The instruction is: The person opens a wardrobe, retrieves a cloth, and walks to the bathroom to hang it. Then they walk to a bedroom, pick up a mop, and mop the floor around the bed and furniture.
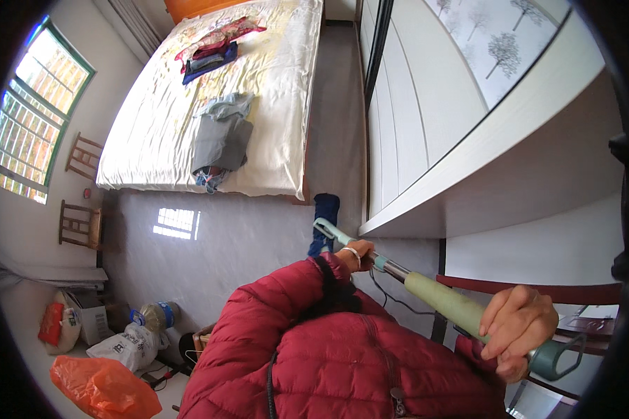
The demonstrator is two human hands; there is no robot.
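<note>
A mop runs slantwise across the lower right, with a long pole (397, 271) of bare metal, a pale green grip (446, 299) and a dark green end with a hanging loop. Low on the pole, my left hand (357, 254) is wrapped round it; a white bangle circles that wrist. Further up, my right hand (518, 328) closes round the green grip close to the looped end. At the far end, a light green bracket (330, 231) joins the dark blue mop pad (325, 215), which lies on the floor just past the bed's corner.
A bed (279, 112) bears folded clothes (221, 140). White wardrobe doors (412, 112) stand along the right. Wooden chairs (82, 225) line the left wall below the window. Bags, including an orange plastic bag (105, 387), sit at lower left. A dark cable (398, 305) hangs near the pole.
</note>
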